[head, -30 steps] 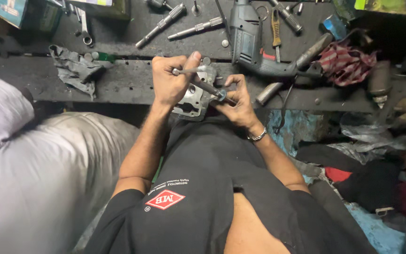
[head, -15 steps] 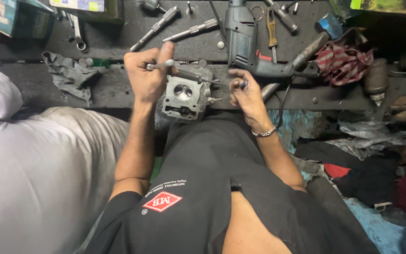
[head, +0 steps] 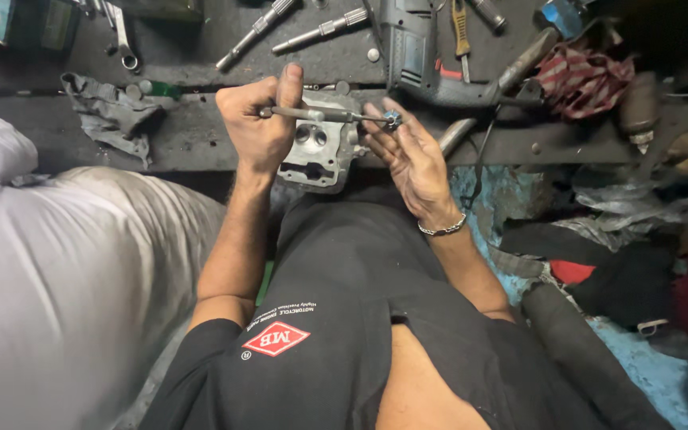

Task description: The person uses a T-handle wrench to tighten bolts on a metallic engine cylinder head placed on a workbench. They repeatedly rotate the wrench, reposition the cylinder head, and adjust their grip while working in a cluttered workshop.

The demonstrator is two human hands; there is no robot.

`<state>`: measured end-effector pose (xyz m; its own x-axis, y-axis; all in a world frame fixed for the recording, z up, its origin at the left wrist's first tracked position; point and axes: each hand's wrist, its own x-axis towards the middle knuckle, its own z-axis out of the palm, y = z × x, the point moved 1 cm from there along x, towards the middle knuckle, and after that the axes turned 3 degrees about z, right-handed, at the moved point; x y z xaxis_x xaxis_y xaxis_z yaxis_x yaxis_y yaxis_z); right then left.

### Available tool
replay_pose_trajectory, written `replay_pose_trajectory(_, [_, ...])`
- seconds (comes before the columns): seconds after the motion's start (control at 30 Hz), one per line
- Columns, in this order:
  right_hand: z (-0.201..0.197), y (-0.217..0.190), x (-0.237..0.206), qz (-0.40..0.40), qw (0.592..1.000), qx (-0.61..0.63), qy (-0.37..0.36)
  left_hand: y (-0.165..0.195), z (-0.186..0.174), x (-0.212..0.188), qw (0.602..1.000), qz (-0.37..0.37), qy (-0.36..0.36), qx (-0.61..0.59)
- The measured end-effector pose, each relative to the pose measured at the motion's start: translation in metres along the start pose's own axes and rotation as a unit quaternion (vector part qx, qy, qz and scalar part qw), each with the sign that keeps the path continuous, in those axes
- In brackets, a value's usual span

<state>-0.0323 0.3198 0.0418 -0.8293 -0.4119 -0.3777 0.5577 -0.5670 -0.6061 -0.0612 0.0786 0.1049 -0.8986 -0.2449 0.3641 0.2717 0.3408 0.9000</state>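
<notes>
A grey metal engine cylinder head (head: 324, 151) rests on my knee against the dark workbench edge. My left hand (head: 258, 127) is closed around a thin metal rod tool (head: 320, 116) that lies level above the cylinder head. My right hand (head: 412, 155) is spread open just right of the part, and its fingertips pinch a small blue piece (head: 392, 119) at the rod's far end. A silver bracelet (head: 442, 229) circles my right wrist.
The workbench (head: 193, 135) holds a grey power drill (head: 420, 56), socket extensions (head: 316, 30), a wrench (head: 123, 44), a grey rag (head: 109, 115) and a red checked cloth (head: 583, 80). Another person's light-trousered leg (head: 65, 279) fills the left. Dark bags and clutter lie at right.
The cylinder head has come nearer and lower in view. My left hand has brought the rod level over it, and my right hand has opened and moved up to the rod's tip.
</notes>
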Motion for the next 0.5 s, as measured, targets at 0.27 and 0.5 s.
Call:
replay_pose_trajectory(0.27, [0.03,-0.001,-0.028,-0.329,0.797,-0.505,0.047,-0.007,0.0,-0.031,0.974,-0.181,0.009,-0.134])
replay_pose_trajectory(0.5, [0.056,-0.008,-0.053,-0.338,0.761,-0.554,0.011,-0.01,-0.012,-0.051,0.956,-0.234,0.017,-0.175])
